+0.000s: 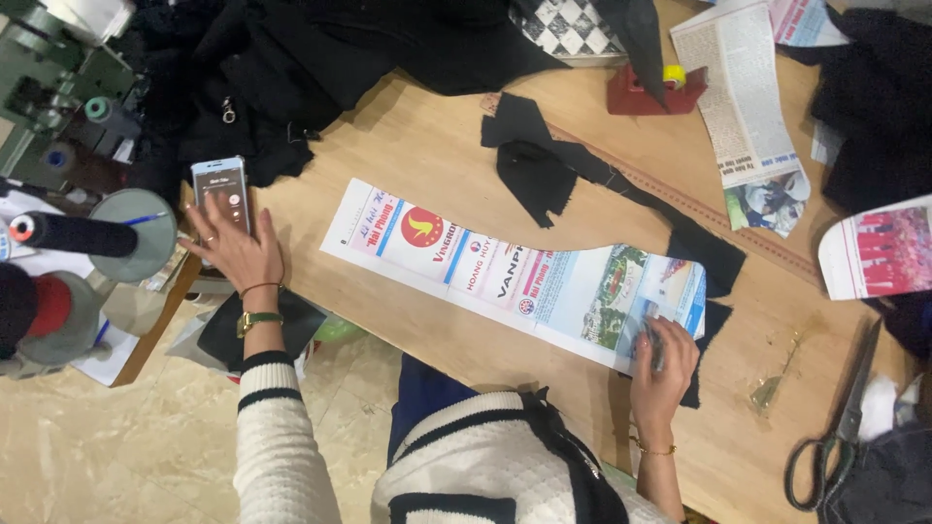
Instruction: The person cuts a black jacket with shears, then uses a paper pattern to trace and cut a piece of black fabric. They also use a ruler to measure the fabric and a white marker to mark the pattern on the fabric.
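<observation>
Meanwhile, the left hand (236, 250) lies spread, fingers on a phone (220, 192) at the desk (427, 146) edge. The right hand (662, 364) presses flat on the end of a long printed paper strip (505, 277), cut with one wavy side and lying on black cloth (544, 170). Judging by this, the pattern is cut and placed, but the cloth under it looks uncut. Scissors (840, 432) rest right of the right hand; folded newspaper (748, 92) and a red tape holder (650, 92) lie beyond it.

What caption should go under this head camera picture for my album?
At a wooden table, the left hand touches a phone while the right hand presses a printed paper strip over black cloth.
</observation>
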